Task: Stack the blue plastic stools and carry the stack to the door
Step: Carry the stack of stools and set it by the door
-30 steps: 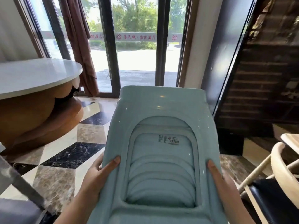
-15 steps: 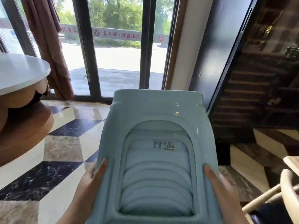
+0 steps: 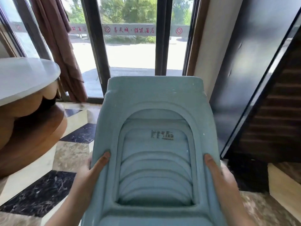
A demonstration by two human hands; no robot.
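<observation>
Glass door (image 3: 130,51) ahead, past the stools (image 3: 154,128). Left hand (image 3: 88,175) and right hand (image 3: 223,178) clamp the stack's sides, thumbs on top. Nested stools could slip apart beyond the grip, or clip the table (image 3: 24,75) left of it.

A patterned marble floor (image 3: 48,163) carries what looks like a round table (image 3: 24,75).

Strong daylight is being let in through the glass door (image 3: 130,51) ahead — the pavement outside is being blown out to white. The dark panel (image 3: 254,66) at right is being left dim, with sheen. Edges are being bent by the wide lens — lower corners are being smeared by motion blur.
</observation>
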